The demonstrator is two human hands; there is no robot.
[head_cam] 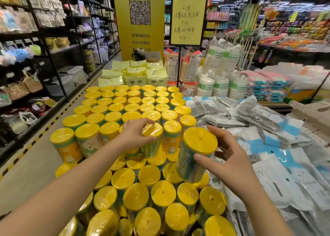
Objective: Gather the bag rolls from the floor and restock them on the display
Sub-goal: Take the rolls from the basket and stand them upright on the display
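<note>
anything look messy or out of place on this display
The flat grey and blue packets right of the yellow-capped rolls lie in a loose, overlapping heap at mixed angles, unlike the neat rows. The roll in the right hand is tilted, not yet placed.

Both bare forearms reach forward from the lower edge of the view. The left hand point(136, 134), palm down, curls fingers and thumb around the top of an upright yellow-capped, plastic-wrapped bag roll point(151, 143). The right hand point(232, 164) grips a second yellow-capped roll point(194, 155) from the side, thumb in front and fingers spread behind, holding it tilted.
</note>
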